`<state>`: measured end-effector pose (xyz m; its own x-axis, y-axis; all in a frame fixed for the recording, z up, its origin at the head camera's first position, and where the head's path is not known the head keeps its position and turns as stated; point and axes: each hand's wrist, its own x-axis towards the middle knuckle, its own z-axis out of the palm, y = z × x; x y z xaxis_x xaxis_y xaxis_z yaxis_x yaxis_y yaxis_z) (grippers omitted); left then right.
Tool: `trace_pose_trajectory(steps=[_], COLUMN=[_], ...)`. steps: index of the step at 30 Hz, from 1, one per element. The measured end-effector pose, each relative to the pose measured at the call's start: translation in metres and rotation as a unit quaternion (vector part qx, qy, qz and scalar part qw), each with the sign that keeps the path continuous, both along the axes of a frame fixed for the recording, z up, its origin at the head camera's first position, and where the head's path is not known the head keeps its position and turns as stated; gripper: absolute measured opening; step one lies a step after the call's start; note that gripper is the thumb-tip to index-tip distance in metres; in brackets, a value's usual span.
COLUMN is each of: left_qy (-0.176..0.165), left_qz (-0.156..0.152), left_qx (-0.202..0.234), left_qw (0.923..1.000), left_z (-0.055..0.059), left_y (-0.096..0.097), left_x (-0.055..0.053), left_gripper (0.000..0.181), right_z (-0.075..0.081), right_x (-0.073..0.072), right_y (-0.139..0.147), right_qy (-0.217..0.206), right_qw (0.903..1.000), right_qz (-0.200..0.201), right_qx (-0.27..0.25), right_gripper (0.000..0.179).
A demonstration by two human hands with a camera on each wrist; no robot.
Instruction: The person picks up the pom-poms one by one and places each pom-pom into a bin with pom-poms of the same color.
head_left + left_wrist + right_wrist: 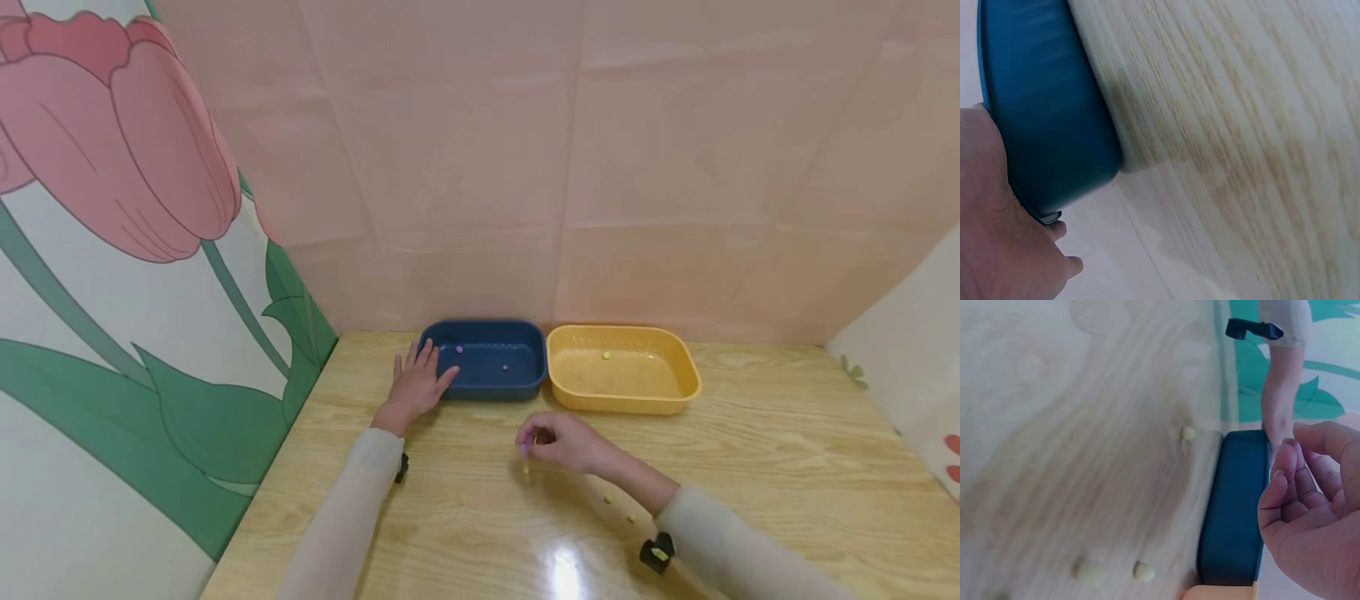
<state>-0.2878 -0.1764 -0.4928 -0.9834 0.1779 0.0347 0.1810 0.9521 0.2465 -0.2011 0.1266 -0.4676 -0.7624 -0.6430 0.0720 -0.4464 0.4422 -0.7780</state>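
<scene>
A screened-off corner, home or studio unclear: wood-grain desk [787,433] against a creased pink backdrop [465,158], with a tulip-printed panel [135,292] alongside.

Muted light, white glare on tabletop [450,517] — soft shadows, hazy right-wrist view

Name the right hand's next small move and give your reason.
The right hand should probably carry the small purple piece to the dark blue rectangular tray and release it: it appears to pinch that piece, two small purple balls lie there, and the yellow rectangular tray holds a yellow-green ball.
</scene>
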Motion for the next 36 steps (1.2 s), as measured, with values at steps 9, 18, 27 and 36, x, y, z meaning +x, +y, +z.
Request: trace_pose_trajectory(steps=[9, 18, 27, 36], left_qy=[-0.005, 0.002, 0.000, -0.005], left_qz=[-0.002, -0.002, -0.002, -0.001], left_qx=[0.003, 0.002, 0.009, 0.013], left_qw=[1.0000, 1.0000, 1.0000, 0.9999], left_z=[-0.001, -0.001, 0.002, 0.003], left_y=[0.000, 0.000, 0.001, 0.001], left_x=[0.001, 0.002, 0.002, 0.002], left_gripper=[0.080, 0.078, 0.079, 0.079], right_z=[0.007, 0.017, 0.025, 0.024], right_x=[-0.014, -0.025, -0.036, -0.054], right_y=[-0.004, -0.010, -0.013, -0.011], right_qy=[-0.012, -0.013, -0.040, -0.049], right_qw=[0.9996, 0.9984, 0.9958, 0.9924], right_qz=[-0.012, -0.047, -0.078, -0.112], right_qx=[-0.020, -0.028, -0.026, -0.009], right_gripper=[0.006, 0.008, 0.007, 0.006])
